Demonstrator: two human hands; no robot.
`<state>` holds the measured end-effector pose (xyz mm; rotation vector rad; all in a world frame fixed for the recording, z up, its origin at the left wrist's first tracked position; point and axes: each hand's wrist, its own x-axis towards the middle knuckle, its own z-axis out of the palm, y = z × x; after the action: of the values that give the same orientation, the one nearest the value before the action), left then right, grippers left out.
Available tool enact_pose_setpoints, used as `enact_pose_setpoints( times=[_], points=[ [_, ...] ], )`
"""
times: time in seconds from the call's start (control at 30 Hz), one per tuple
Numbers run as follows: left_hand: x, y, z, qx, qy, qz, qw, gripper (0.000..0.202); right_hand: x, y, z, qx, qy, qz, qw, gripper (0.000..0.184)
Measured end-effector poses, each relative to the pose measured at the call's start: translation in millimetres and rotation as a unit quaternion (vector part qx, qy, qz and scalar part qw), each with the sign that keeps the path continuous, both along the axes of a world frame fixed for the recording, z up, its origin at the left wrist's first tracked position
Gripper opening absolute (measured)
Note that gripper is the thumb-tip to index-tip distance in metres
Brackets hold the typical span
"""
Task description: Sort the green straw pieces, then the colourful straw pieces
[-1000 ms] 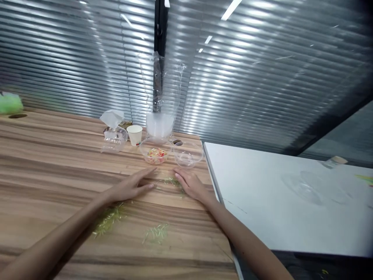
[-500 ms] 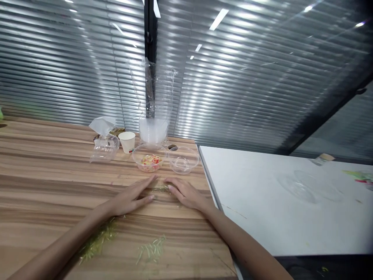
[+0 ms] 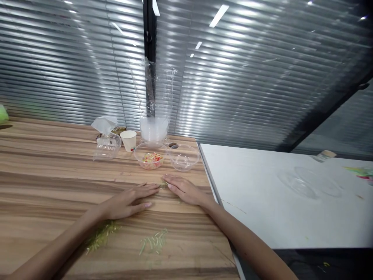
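My left hand rests low on the wood-grain table with fingers stretched out and thumb apart. Its fingertips reach a small bunch of thin pale-green pieces. On the other side of that bunch lies my right hand, fingers extended and close to the table, also touching or nearly touching the pieces. Closer to me is a loose patch of pale-green strips. A yellow-green heap of similar strips is partly hidden by my left forearm. Just beyond my hands stands a clear bowl with red, orange and yellow bits inside.
Right of that bowl sits a second clear bowl. Behind are a paper cup, a clear plastic container with tissue, and bagged stacked bowls. A white table adjoins on the right, holding clear lids.
My left hand's fingers have come down and toward me, now lower beside the green pieces. The pieces between my hands are in a tighter bunch. My right hand has barely moved.
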<state>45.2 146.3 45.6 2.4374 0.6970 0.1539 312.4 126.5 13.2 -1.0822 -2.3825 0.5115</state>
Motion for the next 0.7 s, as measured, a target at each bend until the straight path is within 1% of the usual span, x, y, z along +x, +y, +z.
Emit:
enact_pose_setpoints(
  times=[0.07, 0.13, 0.2, 0.27, 0.37, 0.43, 0.5, 0.57, 0.63, 0.7],
  points=[
    [-3.0, -4.1, 9.1, -0.014, 0.002, -0.021, 1.000, 0.051, -2.2, -6.1, 3.2, -0.012, 0.003, 0.025, 1.000, 0.048],
    [-6.7, -6.3, 18.0, -0.038, 0.008, -0.028, 0.999, 0.051, -4.3, -12.4, 6.3, -0.024, 0.012, 0.059, 0.998, 0.048],
    [-11.4, -6.5, 24.3, -0.060, 0.004, -0.008, 0.998, 0.052, -5.2, -16.9, 8.2, -0.034, 0.032, 0.085, 0.995, 0.046],
    [-15.8, -5.3, 26.4, -0.075, -0.013, 0.025, 0.997, 0.054, -4.6, -18.5, 8.1, -0.032, 0.050, 0.071, 0.996, 0.046],
    [-18.9, -2.3, 20.7, -0.104, -0.028, 0.056, 0.993, 0.058, -3.2, -17.8, 4.8, -0.016, 0.051, -0.003, 0.999, 0.048],
    [-17.7, -0.1, 12.7, -0.118, -0.034, 0.068, 0.990, 0.061, -3.8, -18.1, 2.8, -0.013, 0.027, -0.021, 0.999, 0.050],
    [-14.4, 1.4, 3.5, -0.116, -0.055, 0.089, 0.988, 0.063, -5.8, -20.7, 2.8, -0.014, -0.004, -0.004, 1.000, 0.053],
    [-10.2, 1.8, -4.9, -0.108, -0.086, 0.122, 0.983, 0.063, -8.2, -24.8, 5.0, -0.016, -0.022, 0.022, 0.999, 0.055],
    [-6.0, 1.1, -10.8, -0.101, -0.118, 0.156, 0.976, 0.062, -9.9, -28.8, 8.2, -0.021, -0.021, 0.045, 0.999, 0.054],
    [-2.1, -0.1, -14.2, -0.080, -0.145, 0.186, 0.969, 0.059, -10.4, -31.2, 10.9, -0.027, -0.008, 0.052, 0.998, 0.051]
  ],
)
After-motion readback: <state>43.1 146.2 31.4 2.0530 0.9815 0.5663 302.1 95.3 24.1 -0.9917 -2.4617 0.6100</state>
